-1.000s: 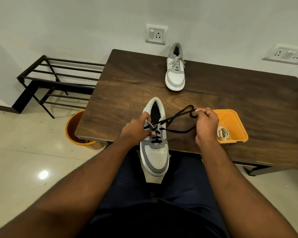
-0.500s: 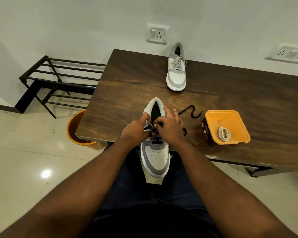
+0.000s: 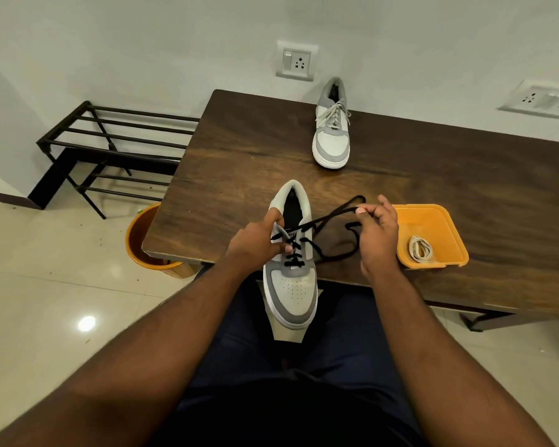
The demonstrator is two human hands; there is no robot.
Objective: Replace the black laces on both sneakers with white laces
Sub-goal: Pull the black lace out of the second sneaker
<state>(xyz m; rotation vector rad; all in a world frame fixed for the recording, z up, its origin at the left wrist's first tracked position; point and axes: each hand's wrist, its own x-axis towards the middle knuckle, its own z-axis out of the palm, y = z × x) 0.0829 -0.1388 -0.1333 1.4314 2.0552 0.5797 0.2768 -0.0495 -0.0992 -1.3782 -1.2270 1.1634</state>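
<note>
Head view, frame centre: left hand [image 3: 255,243] is bracing the grey-white sneaker [image 3: 290,256] at the dark wooden bench [image 3: 239,162] edge while right hand [image 3: 376,233] is pinching the black lace [image 3: 333,217], drawing it rightward to free eyelets.

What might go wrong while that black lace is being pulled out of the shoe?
The near sneaker overhangs the table edge, steadied only by the left hand; a hard tug by the right hand on the black lace might tip it off. Its loose end could also snag the orange tray.
</note>
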